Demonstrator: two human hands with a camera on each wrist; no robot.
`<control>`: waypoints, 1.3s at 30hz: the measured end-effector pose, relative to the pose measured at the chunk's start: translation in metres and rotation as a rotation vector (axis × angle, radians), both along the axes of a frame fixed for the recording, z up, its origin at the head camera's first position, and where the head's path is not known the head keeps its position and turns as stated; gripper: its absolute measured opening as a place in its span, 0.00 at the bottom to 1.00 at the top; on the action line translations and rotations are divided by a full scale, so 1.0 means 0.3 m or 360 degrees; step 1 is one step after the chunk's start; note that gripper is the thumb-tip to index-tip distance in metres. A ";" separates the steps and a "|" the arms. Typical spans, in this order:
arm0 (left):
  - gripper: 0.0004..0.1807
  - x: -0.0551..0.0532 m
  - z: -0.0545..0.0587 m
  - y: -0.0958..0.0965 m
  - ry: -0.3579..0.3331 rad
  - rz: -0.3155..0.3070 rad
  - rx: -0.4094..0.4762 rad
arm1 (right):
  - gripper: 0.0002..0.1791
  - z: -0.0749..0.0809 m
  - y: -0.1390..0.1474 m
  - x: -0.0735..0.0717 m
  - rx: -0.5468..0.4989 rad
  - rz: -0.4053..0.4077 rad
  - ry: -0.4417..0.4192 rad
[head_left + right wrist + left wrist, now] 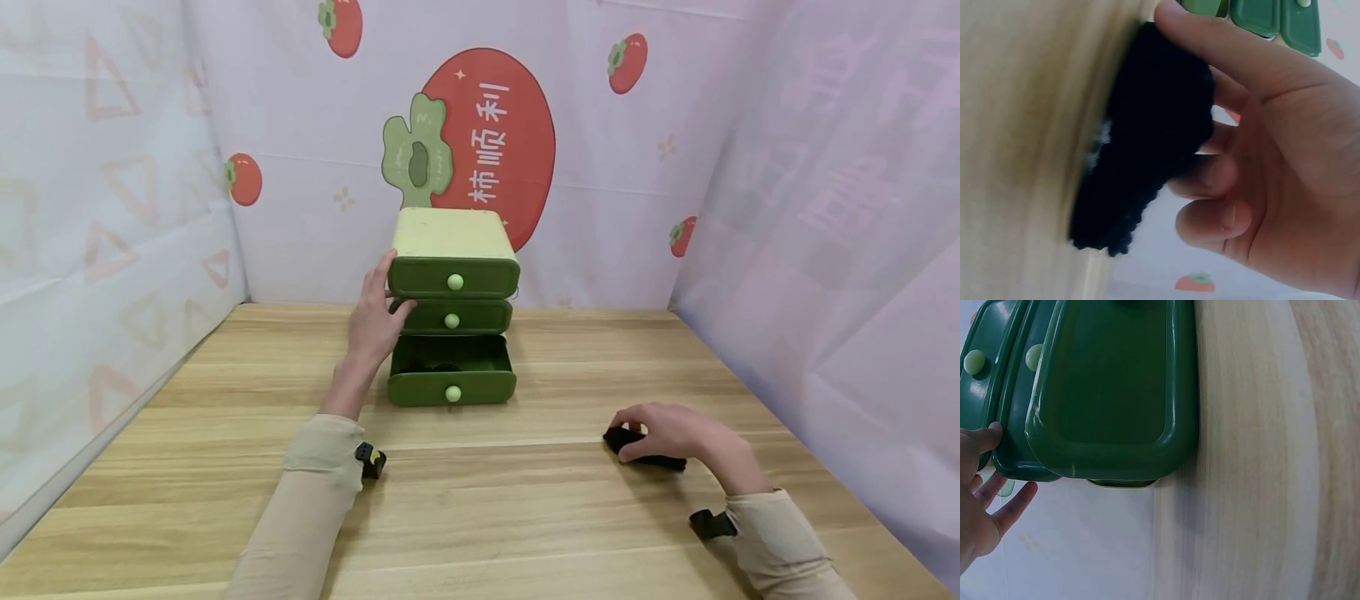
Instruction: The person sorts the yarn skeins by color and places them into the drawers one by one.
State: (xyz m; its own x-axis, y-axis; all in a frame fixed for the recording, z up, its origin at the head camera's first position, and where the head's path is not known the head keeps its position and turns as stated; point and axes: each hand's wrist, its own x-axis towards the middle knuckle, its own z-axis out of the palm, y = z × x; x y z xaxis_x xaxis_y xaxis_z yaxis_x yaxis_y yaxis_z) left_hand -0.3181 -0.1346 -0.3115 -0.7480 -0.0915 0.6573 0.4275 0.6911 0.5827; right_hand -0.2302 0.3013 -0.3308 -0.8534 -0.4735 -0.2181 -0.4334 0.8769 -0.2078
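Observation:
A small drawer unit (453, 233) with a pale top and green drawers stands toward the back of the table. Its bottom drawer (416, 390) is pulled out, with dark items (446, 367) partly visible inside. At the unit's left side, my left hand (371, 325) rests with fingers extended along the side and the thumb at the front edge near the middle drawer (480, 317). Over on the right, my right hand (666, 429) pinches a black, soft-looking cloth bundle (1154, 119) between thumb and fingers, low at the tabletop. One end of the bundle has a ruffled edge.
The wooden table (480, 517) is bounded by a printed cloth backdrop (300, 100) behind and cloth walls at left and right. Each sleeve cuff carries a small black wrist camera (371, 460). The open drawer juts forward from the unit.

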 end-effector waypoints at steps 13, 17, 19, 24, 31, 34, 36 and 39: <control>0.46 0.004 0.008 -0.012 0.0020 0.0014 -0.0033 | 0.22 -0.017 0.003 -0.026 -0.0046 0.0126 0.0210; 0.46 0.005 0.010 -0.008 0.0025 0.0010 -0.0029 | 0.22 -0.009 -0.005 -0.031 0.0023 0.0105 0.0410; 0.46 0.005 0.010 -0.006 0.0025 0.0010 -0.0029 | 0.21 -0.003 -0.011 -0.034 0.0043 0.0112 0.0512; 0.46 0.005 0.006 0.000 0.0011 0.0011 -0.0029 | 0.20 0.013 -0.033 -0.042 0.0009 0.0201 0.0669; 0.46 0.004 -0.001 -0.001 0.0032 -0.0003 -0.0019 | 0.19 0.038 -0.068 -0.049 -0.0012 0.0262 0.0718; 0.47 0.005 -0.002 -0.001 0.0023 -0.0006 -0.0020 | 0.20 0.051 -0.084 -0.051 -0.0010 0.0270 0.0721; 0.47 0.006 -0.002 -0.001 0.0012 -0.0004 -0.0018 | 0.20 0.060 -0.098 -0.054 -0.0002 0.0276 0.0731; 0.47 0.005 -0.002 0.000 0.0000 0.0003 -0.0016 | 0.20 0.077 -0.122 -0.058 0.0002 0.0299 0.0739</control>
